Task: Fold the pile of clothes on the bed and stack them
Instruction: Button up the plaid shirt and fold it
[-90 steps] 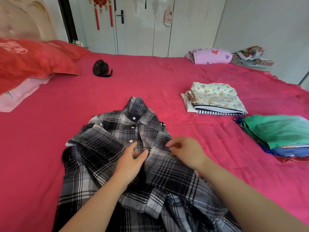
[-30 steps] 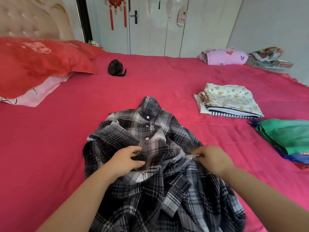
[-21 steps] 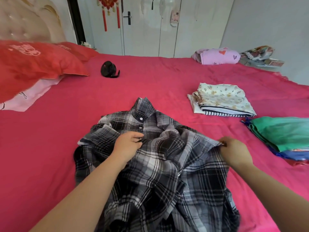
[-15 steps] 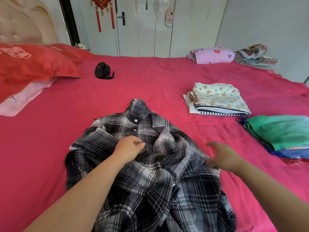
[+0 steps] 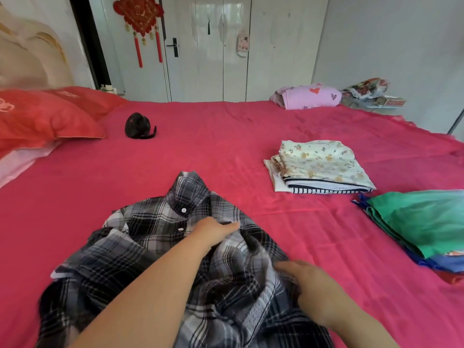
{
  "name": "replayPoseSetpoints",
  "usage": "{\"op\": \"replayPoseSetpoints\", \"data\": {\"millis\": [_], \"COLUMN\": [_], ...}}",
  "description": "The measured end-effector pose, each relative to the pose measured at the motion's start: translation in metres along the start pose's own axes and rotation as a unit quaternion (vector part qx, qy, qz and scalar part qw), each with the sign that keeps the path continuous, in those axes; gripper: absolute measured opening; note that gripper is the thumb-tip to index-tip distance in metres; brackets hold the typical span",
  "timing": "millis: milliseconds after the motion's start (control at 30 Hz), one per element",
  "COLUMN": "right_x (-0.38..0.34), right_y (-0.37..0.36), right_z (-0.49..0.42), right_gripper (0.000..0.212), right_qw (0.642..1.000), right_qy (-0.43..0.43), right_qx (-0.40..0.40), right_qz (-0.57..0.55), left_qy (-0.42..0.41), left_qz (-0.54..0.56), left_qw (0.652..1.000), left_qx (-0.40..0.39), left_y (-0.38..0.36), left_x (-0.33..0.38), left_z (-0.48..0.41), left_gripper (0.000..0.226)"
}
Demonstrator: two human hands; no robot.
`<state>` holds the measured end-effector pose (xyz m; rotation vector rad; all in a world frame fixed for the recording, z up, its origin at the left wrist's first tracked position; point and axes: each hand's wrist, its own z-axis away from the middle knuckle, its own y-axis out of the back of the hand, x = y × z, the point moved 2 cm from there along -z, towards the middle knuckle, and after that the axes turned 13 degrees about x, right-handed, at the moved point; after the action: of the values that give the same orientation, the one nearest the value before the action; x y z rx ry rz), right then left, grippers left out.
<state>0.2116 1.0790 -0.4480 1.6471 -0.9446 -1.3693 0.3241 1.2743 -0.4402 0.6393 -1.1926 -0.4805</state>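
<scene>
The fingers point(image 5: 229, 226) of the left hand point(image 5: 213, 231) lie straight, pressing the plaid shirt point(image 5: 150, 247) flat beside its button line. The right hand point(image 5: 311, 285) rests nearer the person on the rumpled front, fingers loosely straight, pinching nothing. The shirt lies unfolded, collar away, on the bed point(image 5: 226, 151), so smoothing seems the step in hand; next, its sides need folding inward before it joins the folded stack point(image 5: 324, 164).
</scene>
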Motion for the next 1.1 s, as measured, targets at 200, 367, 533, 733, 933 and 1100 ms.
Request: {"op": "replayPoseSetpoints", "data": {"millis": [200,367,533,733,933,1100], "right_x": [0.021,0.039,0.066,0.081,0.067,0.05], "right_y": [0.006,0.023,0.014,0.015,-0.001,0.013], "right_z": [-0.026,-0.033,-0.039,-0.04,-0.035,-0.029], "right_gripper": [0.043,0.05,0.064,0.035,0.039,0.036], "right_qw": [0.982,0.932,0.913,0.831,0.934,0.948], "right_qy": [-0.084,-0.168,-0.249,-0.321,-0.247,-0.186], "right_qx": [0.165,0.319,0.291,0.269,0.199,0.25], "right_qz": [-0.015,-0.042,-0.139,-0.366,-0.164,-0.059], "left_qy": [-0.035,-0.097,-0.079,-0.13,-0.227,-0.235], "left_qz": [0.086,0.272,0.257,0.011,-0.073,-0.055], "left_qw": [0.994,0.955,0.963,0.988,0.969,0.97], "left_qx": [0.063,0.072,-0.025,-0.084,0.066,0.033], "left_y": [-0.013,-0.018,-0.047,-0.069,-0.067,-0.041], "left_x": [0.046,0.104,0.117,0.088,0.077,0.06], "left_z": [-0.04,-0.064,-0.075,-0.065,-0.061,-0.04], "left_gripper": [0.014,0.044,0.065,0.091,0.055,0.063]}}
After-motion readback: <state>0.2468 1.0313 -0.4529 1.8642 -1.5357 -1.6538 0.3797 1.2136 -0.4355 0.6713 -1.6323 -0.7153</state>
